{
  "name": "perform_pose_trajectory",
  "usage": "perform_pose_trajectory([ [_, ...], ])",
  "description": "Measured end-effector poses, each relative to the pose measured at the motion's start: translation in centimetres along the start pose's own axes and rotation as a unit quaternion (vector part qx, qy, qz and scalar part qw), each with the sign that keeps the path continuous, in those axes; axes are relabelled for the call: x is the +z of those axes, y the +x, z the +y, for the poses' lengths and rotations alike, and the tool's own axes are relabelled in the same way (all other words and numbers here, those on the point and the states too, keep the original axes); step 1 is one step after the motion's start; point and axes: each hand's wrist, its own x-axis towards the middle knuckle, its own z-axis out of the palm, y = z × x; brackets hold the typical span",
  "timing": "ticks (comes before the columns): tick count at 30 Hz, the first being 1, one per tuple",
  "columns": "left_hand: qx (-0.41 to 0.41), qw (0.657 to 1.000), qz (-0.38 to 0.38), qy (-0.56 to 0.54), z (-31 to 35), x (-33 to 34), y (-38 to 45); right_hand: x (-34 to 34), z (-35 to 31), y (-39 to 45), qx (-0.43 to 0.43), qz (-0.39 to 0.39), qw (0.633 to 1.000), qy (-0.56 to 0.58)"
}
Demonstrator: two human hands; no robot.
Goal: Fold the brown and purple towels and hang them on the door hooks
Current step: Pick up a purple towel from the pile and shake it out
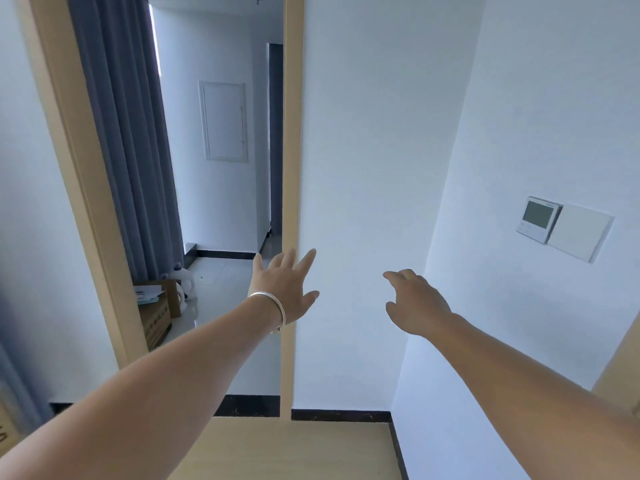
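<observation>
Both left hand and right hand spread wide, holding nothing; no towels in view, likely soft, light, best pinched at corners.

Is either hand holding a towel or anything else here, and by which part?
Nothing is held. The left hand and right hand both reach forward empty; no towel is in view.

A grey curtain hangs at upper left beside the wooden door frame. Beyond it, a white wall panel. Lower left, a cardboard box with a white jug just behind. At right, a thermostat touches a blank white plate.
</observation>
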Motion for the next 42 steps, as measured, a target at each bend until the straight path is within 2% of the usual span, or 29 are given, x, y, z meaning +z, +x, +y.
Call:
perform_pose_trajectory([
  [12, -0.126, 0.987, -0.053, 0.079, -2.5, 4.7, 11.4, 5.4, 1.9, 19.2, -0.117, -0.025, 0.992, 0.030],
  [20, -0.185, 0.974, -0.084, 0.096, -8.0, 9.7, 12.5, 9.5, -2.5, 26.6, -0.182, -0.064, 0.981, 0.036],
  [26, -0.234, 0.962, -0.104, 0.094, -16.1, 13.5, 11.8, 13.7, -11.0, 30.6, -0.226, -0.095, 0.969, 0.030],
  [32, -0.293, 0.946, -0.113, 0.077, -28.0, 16.1, 7.3, 17.9, -24.7, 34.4, -0.289, -0.126, 0.949, 0.008],
  [37, -0.388, 0.909, -0.133, 0.073, -37.7, 17.3, 0.9, 21.7, -37.4, 34.4, -0.354, -0.165, 0.920, 0.015],
  [42, -0.477, 0.860, -0.166, 0.073, -43.3, 19.0, -7.1, 25.7, -48.0, 30.9, -0.441, -0.214, 0.871, 0.035],
])
